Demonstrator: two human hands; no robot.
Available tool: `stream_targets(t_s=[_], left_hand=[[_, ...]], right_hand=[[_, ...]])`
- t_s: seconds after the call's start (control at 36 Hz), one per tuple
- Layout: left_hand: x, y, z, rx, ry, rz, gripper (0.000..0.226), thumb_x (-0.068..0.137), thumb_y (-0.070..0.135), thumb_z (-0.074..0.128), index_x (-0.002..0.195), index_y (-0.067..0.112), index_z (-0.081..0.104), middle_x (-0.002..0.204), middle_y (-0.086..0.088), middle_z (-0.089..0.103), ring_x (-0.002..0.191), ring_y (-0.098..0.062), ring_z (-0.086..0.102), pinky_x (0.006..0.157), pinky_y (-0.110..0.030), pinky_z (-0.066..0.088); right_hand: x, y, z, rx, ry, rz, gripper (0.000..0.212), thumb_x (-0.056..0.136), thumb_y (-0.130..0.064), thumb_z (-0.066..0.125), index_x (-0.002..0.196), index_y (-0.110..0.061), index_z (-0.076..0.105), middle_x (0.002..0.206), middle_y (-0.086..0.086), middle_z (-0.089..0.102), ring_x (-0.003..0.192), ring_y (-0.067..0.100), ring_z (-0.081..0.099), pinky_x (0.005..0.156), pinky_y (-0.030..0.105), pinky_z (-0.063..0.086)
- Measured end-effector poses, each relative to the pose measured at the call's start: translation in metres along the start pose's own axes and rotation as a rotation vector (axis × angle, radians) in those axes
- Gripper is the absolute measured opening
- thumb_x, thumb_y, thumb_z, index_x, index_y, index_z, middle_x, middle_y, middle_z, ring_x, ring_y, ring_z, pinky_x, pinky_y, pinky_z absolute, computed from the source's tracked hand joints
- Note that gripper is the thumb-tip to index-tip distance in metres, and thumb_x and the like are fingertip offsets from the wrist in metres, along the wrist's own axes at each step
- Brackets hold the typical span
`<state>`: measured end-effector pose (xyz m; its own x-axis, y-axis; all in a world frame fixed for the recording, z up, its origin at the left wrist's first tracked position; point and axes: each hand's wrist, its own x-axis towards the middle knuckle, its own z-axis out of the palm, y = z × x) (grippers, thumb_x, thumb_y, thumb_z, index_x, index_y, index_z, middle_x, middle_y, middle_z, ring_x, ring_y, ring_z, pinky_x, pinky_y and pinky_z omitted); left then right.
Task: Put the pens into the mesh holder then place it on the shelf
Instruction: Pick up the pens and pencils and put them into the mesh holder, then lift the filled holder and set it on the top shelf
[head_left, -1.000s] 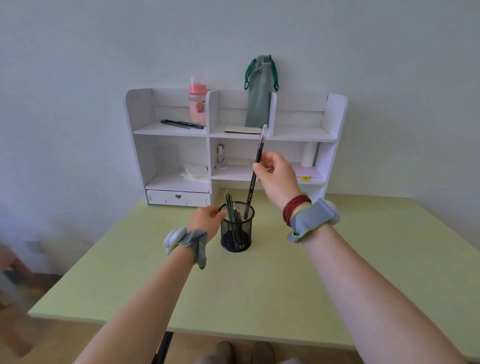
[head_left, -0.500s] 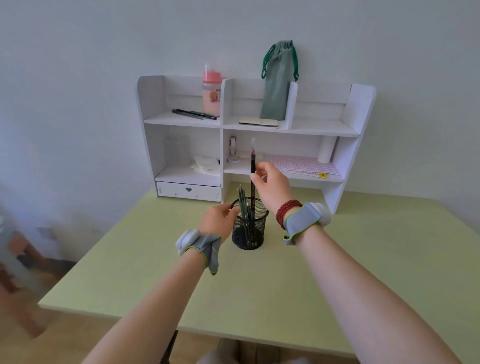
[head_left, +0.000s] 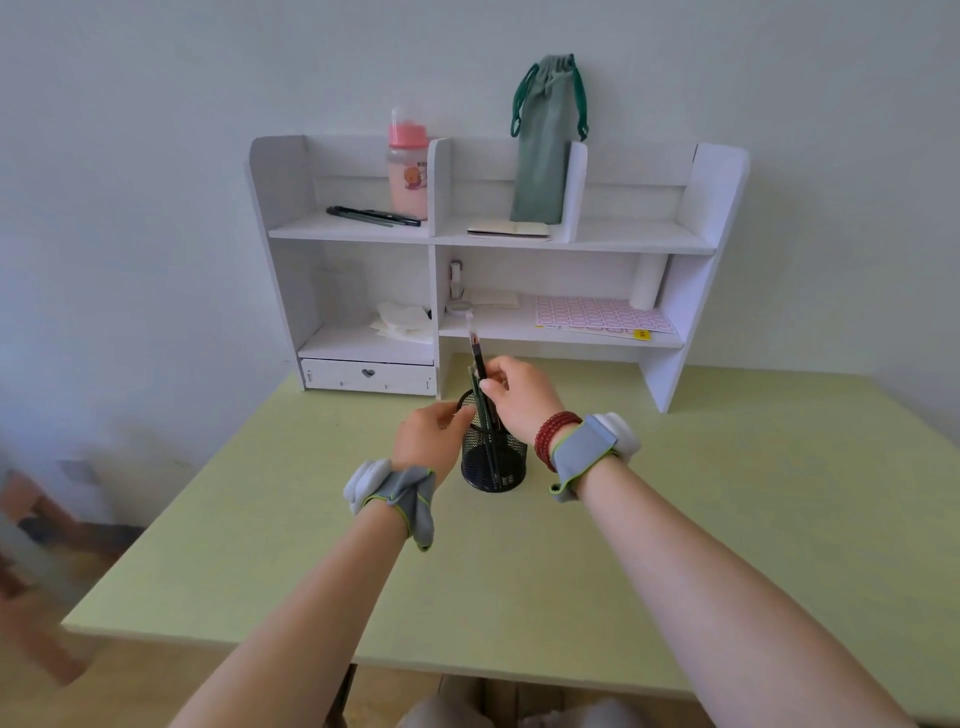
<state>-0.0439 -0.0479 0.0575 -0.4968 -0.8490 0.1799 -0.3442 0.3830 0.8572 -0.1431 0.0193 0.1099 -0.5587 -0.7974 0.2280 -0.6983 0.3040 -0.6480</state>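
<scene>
A black mesh holder (head_left: 493, 460) stands on the green table (head_left: 519, 545), in front of the white shelf (head_left: 488, 239). Several dark pens stand inside it. My left hand (head_left: 428, 439) grips the holder's left rim. My right hand (head_left: 522, 397) pinches a dark pen (head_left: 478, 358) just above the rim, its lower part down inside the holder and its top sticking up. Two more pens (head_left: 371, 215) lie on the shelf's top left level.
On the shelf are a pink bottle (head_left: 408, 171), a green drawstring pouch (head_left: 545, 140), a notepad (head_left: 509, 229), a tape roll (head_left: 457, 275), a sticker sheet (head_left: 602, 317), a white roll (head_left: 647, 283) and tissues (head_left: 402, 319). The top right compartment (head_left: 639, 228) holds nothing. A small drawer (head_left: 369, 375) sits at the bottom left.
My right hand has lowered the pen from high above the holder down into it. My left hand has kept hold of the holder's rim. The camera has moved closer.
</scene>
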Motion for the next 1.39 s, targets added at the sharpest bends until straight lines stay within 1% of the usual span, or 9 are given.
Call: stream_targets(t_s=[0.11, 0.53, 0.67, 0.83, 1.06, 1.14, 1.28, 1.33, 1.39], left_hand=[[-0.001, 0.000, 0.000, -0.005, 0.009, 0.003, 0.028, 0.087, 0.038, 0.056, 0.098, 0.016, 0.071, 0.097, -0.006, 0.074, 0.096, -0.021, 0.065, 0.074, -0.022, 0.040], [-0.001, -0.002, 0.000, -0.012, -0.006, -0.009, 0.032, 0.087, 0.041, 0.055, 0.099, 0.016, 0.070, 0.090, -0.003, 0.071, 0.094, -0.024, 0.064, 0.074, -0.025, 0.042], [0.001, -0.002, 0.000, 0.013, -0.019, -0.008, 0.033, 0.088, 0.040, 0.054, 0.106, 0.016, 0.069, 0.104, -0.006, 0.072, 0.098, -0.022, 0.063, 0.075, -0.023, 0.040], [0.001, -0.003, 0.001, 0.008, -0.034, -0.023, 0.034, 0.087, 0.041, 0.054, 0.104, 0.015, 0.069, 0.102, -0.005, 0.072, 0.089, -0.018, 0.061, 0.074, -0.023, 0.039], [0.004, -0.005, 0.000, -0.052, -0.078, -0.039, 0.036, 0.089, 0.037, 0.054, 0.112, 0.011, 0.064, 0.109, -0.008, 0.069, 0.100, -0.022, 0.061, 0.082, -0.024, 0.041], [0.002, -0.004, 0.002, -0.058, -0.083, -0.038, 0.034, 0.093, 0.032, 0.048, 0.112, 0.009, 0.063, 0.107, -0.014, 0.069, 0.102, -0.028, 0.061, 0.081, -0.025, 0.040], [-0.001, -0.001, 0.004, -0.155, -0.114, -0.125, 0.031, 0.096, 0.017, 0.039, 0.118, 0.007, 0.058, 0.113, -0.013, 0.065, 0.109, -0.030, 0.059, 0.091, -0.035, 0.044], [-0.002, 0.000, 0.005, -0.206, -0.127, -0.167, 0.033, 0.094, 0.008, 0.036, 0.120, 0.008, 0.057, 0.118, -0.011, 0.063, 0.111, -0.028, 0.057, 0.093, -0.035, 0.043], [-0.004, 0.001, 0.006, -0.219, -0.147, -0.186, 0.039, 0.091, 0.001, 0.034, 0.123, 0.008, 0.055, 0.123, -0.011, 0.061, 0.114, -0.027, 0.055, 0.097, -0.037, 0.041]], right_hand=[[-0.001, 0.002, 0.003, -0.016, -0.020, 0.015, 0.025, 0.092, -0.016, 0.050, 0.113, -0.009, 0.062, 0.114, 0.010, 0.068, 0.110, 0.029, 0.059, 0.097, 0.041, 0.046], [-0.003, 0.004, 0.010, -0.091, -0.088, 0.020, 0.028, 0.092, -0.019, 0.049, 0.114, -0.015, 0.066, 0.121, 0.009, 0.066, 0.118, 0.029, 0.055, 0.102, 0.041, 0.042], [-0.008, 0.009, 0.015, -0.152, -0.098, -0.004, 0.026, 0.093, -0.020, 0.048, 0.104, -0.021, 0.072, 0.110, 0.007, 0.071, 0.109, 0.028, 0.059, 0.098, 0.042, 0.044], [-0.010, 0.013, 0.014, -0.109, -0.087, -0.032, 0.028, 0.093, -0.013, 0.047, 0.105, -0.017, 0.072, 0.110, 0.011, 0.071, 0.108, 0.030, 0.060, 0.097, 0.040, 0.046], [-0.010, 0.028, 0.000, 0.085, 0.121, 0.018, 0.042, 0.090, -0.015, 0.050, 0.132, -0.014, 0.050, 0.131, 0.007, 0.054, 0.124, 0.022, 0.047, 0.106, 0.029, 0.033], [-0.010, 0.039, -0.006, 0.222, 0.125, 0.097, 0.053, 0.087, -0.003, 0.046, 0.139, -0.011, 0.040, 0.137, 0.007, 0.051, 0.127, 0.022, 0.046, 0.108, 0.030, 0.032], [-0.014, 0.057, -0.009, 0.285, -0.064, 0.184, 0.070, 0.082, 0.011, 0.037, 0.147, -0.012, 0.022, 0.147, 0.008, 0.041, 0.134, 0.023, 0.041, 0.101, 0.033, 0.040], [-0.018, 0.060, -0.006, 0.242, -0.177, 0.203, 0.077, 0.080, 0.007, 0.043, 0.149, -0.014, 0.015, 0.150, 0.006, 0.036, 0.133, 0.025, 0.042, 0.096, 0.034, 0.044], [-0.021, 0.061, -0.001, 0.213, -0.262, 0.204, 0.080, 0.078, 0.003, 0.053, 0.148, -0.014, 0.017, 0.150, 0.007, 0.037, 0.133, 0.024, 0.041, 0.102, 0.032, 0.039]])
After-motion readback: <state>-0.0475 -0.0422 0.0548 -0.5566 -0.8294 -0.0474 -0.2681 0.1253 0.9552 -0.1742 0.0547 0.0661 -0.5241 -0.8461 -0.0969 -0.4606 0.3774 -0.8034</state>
